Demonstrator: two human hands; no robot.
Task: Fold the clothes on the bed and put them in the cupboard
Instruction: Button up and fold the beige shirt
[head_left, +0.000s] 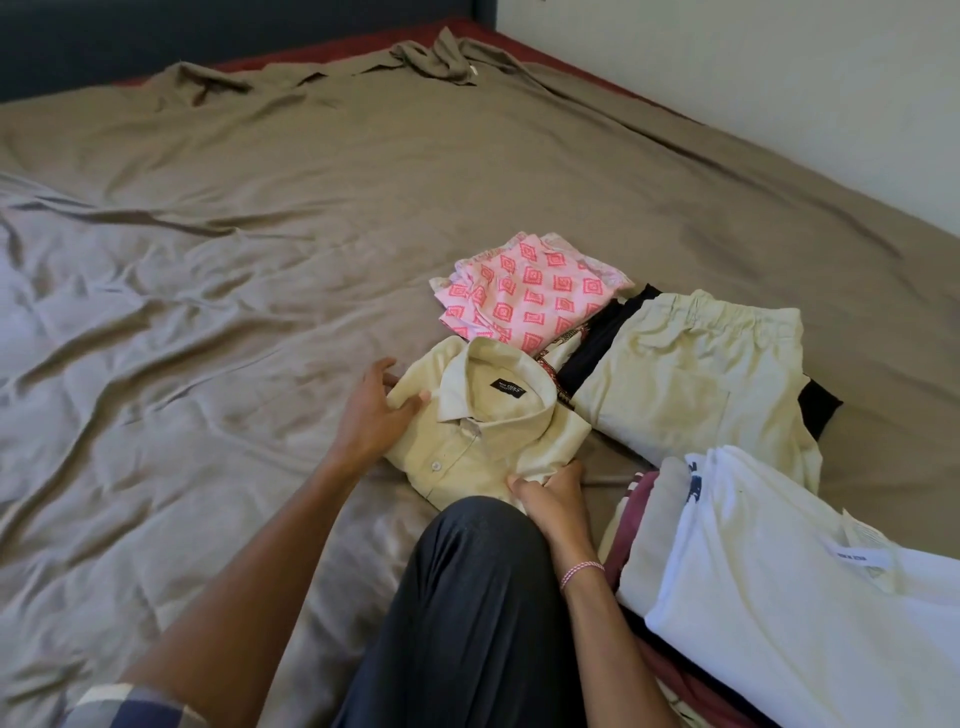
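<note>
A folded pale yellow collared shirt (483, 431) lies on the bed in front of my knee. My left hand (374, 410) grips its left edge, thumb on top of the fabric. At the shirt's near right corner my right hand (550, 493) pinches the cloth. Behind the shirt sits a folded pink patterned garment (524, 291). To the right lie folded cream trousers (691, 374) over a black garment (597, 343). No cupboard is in view.
The bed (234, 249) is covered by a wrinkled taupe sheet. A white garment (769, 566) tops a pile with maroon cloth (631, 525) at the near right. A crumpled taupe cloth (441, 57) lies at the far end. A white wall (779, 88) runs along the right.
</note>
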